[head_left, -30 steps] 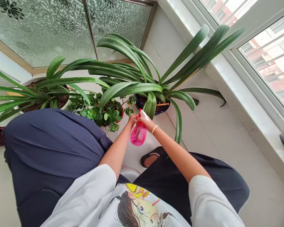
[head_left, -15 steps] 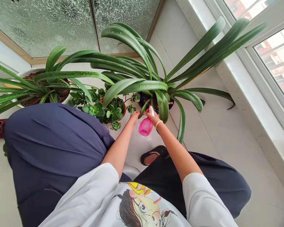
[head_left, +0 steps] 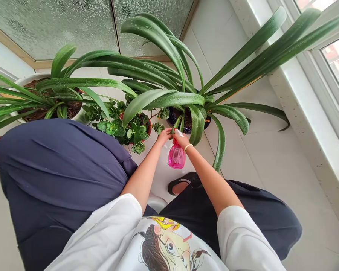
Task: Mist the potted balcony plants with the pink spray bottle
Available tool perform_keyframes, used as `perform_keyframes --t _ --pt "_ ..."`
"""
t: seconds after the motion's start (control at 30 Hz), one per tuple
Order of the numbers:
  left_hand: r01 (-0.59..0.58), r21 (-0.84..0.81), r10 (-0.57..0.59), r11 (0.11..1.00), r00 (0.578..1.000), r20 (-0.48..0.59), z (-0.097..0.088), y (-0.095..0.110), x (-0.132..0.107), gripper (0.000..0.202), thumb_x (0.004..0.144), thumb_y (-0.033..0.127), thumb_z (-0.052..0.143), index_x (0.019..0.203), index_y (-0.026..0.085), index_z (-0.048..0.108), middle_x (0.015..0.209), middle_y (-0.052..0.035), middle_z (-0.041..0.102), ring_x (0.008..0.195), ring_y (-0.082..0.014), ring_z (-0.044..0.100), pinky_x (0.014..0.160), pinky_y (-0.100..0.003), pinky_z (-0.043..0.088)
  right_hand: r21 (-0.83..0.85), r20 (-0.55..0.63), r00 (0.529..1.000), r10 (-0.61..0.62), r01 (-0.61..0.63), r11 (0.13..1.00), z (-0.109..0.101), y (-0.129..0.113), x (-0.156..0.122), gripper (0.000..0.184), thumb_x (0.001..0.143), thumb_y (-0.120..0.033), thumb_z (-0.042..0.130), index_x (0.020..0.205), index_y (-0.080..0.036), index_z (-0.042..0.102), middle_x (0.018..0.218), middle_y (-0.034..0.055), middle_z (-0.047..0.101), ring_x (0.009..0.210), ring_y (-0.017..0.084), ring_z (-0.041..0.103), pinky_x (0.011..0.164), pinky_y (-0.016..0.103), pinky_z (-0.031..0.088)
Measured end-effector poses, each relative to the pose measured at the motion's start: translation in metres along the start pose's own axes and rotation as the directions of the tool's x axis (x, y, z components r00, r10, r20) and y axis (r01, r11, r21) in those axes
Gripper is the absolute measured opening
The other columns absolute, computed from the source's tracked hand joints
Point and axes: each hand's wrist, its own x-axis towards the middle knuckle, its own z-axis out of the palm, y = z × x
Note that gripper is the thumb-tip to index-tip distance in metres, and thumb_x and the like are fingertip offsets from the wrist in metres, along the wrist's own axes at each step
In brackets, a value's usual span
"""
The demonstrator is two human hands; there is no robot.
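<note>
My right hand (head_left: 182, 140) is wrapped round the neck of a pink see-through spray bottle (head_left: 177, 156) with a white and red head. The bottle's body hangs below my fingers. Right beside it, my left hand (head_left: 165, 136) pinches the tip of a short green leaf (head_left: 176, 125) low on the big strap-leaved plant. That plant (head_left: 177, 99) grows from a dark blue pot (head_left: 173, 117), its long leaves arching to both sides with wet spots on them. The spray head's nozzle is largely hidden by my fingers.
A succulent plant (head_left: 115, 127) in a red pot stands left of my hands. Farther left is another strap-leaved plant in a white pot (head_left: 84, 116). A frosted glass panel (head_left: 73, 30) is behind, and a window ledge (head_left: 299, 109) runs along the right.
The spray bottle has tipped more upright, its body now hanging lower. My hands have come closer together at the leaf. The view has shifted slightly.
</note>
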Motion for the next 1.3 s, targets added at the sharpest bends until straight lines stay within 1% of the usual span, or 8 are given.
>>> perform_keyframes --t 0.17,0.33,0.47,0.6,0.77,1.0,1.13,1.3 --pt "-0.006 -0.023 0.005 1.000 1.000 -0.007 0.007 0.004 -0.004 0.050 0.069 0.004 0.068 0.118 0.011 0.064 0.107 -0.0135 0.074 0.095 -0.0229 0.069 0.090 -0.038 0.052 -0.027 0.029 0.999 -0.023 0.024 0.999 0.010 0.004 -0.008 0.013 0.079 -0.032 0.055 0.074 -0.021 0.060 0.067 0.0002 0.066 0.065 0.014 0.060 0.069 0.027 0.050" --pt "-0.003 -0.056 0.009 0.998 0.995 0.095 0.007 0.008 -0.008 0.062 0.064 0.001 0.068 0.125 0.012 0.063 0.116 -0.0143 0.073 0.110 -0.0267 0.066 0.099 -0.043 0.050 -0.031 -0.023 0.999 0.026 -0.027 0.999 0.012 0.011 -0.014 0.014 0.078 -0.030 0.051 0.069 -0.021 0.057 0.066 0.0025 0.064 0.063 0.016 0.060 0.065 0.029 0.050" --pt "0.016 -0.069 -0.005 0.997 0.987 0.158 0.008 0.007 -0.011 0.068 0.061 0.000 0.065 0.128 0.013 0.062 0.117 -0.0140 0.073 0.110 -0.0265 0.066 0.099 -0.043 0.050 -0.023 -0.041 0.998 0.055 -0.056 0.998 0.011 0.015 -0.017 0.015 0.078 -0.031 0.052 0.066 -0.022 0.056 0.063 0.0026 0.062 0.060 0.016 0.058 0.062 0.029 0.050" --pt "0.012 -0.094 0.002 0.996 0.988 0.153 0.009 0.006 -0.012 0.074 0.058 -0.003 0.061 0.131 0.011 0.061 0.119 -0.0149 0.072 0.108 -0.0255 0.067 0.095 -0.038 0.051 0.006 -0.046 0.996 0.073 -0.073 0.997 0.008 0.015 -0.018 0.014 0.077 -0.034 0.054 0.071 -0.021 0.057 0.066 0.0022 0.064 0.063 0.015 0.060 0.066 0.029 0.051" --pt "-0.002 -0.100 0.017 0.995 0.989 0.145 0.008 0.007 -0.013 0.072 0.057 -0.003 0.062 0.127 0.012 0.064 0.118 -0.0133 0.073 0.112 -0.0267 0.064 0.094 -0.037 0.050 0.020 -0.113 0.988 0.104 -0.102 0.995 0.004 0.016 -0.018 0.012 0.077 -0.031 0.053 0.071 -0.021 0.057 0.065 0.0027 0.062 0.065 0.017 0.061 0.069 0.031 0.053" --pt "0.009 -0.102 0.006 0.995 0.990 0.143 0.008 0.005 -0.014 0.070 0.058 -0.003 0.062 0.127 0.011 0.065 0.119 -0.0138 0.072 0.107 -0.0252 0.065 0.092 -0.037 0.050 0.059 -0.059 0.995 0.081 -0.077 0.995 0.002 0.015 -0.012 0.013 0.075 -0.033 0.056 0.077 -0.021 0.062 0.068 0.0028 0.065 0.065 0.017 0.063 0.069 0.030 0.054" --pt "0.019 -0.094 -0.007 0.995 0.992 0.123 0.009 0.005 -0.013 0.073 0.057 -0.004 0.060 0.129 0.011 0.064 0.121 -0.0137 0.072 0.109 -0.0248 0.065 0.090 -0.034 0.050 0.078 -0.093 0.991 0.098 -0.090 0.993 0.000 0.013 -0.013 0.018 0.078 -0.037 0.054 0.075 -0.021 0.059 0.064 0.0036 0.062 0.062 0.017 0.061 0.067 0.032 0.054" --pt "0.005 -0.076 0.005 0.997 0.992 0.130 0.009 0.005 -0.014 0.072 0.059 -0.002 0.063 0.129 0.012 0.064 0.122 -0.0140 0.071 0.111 -0.0257 0.065 0.092 -0.036 0.050 0.087 -0.059 0.997 0.059 -0.054 0.995 -0.004 0.009 -0.009 0.017 0.077 -0.037 0.057 0.072 -0.021 0.058 0.067 0.0030 0.062 0.066 0.016 0.063 0.069 0.029 0.054"
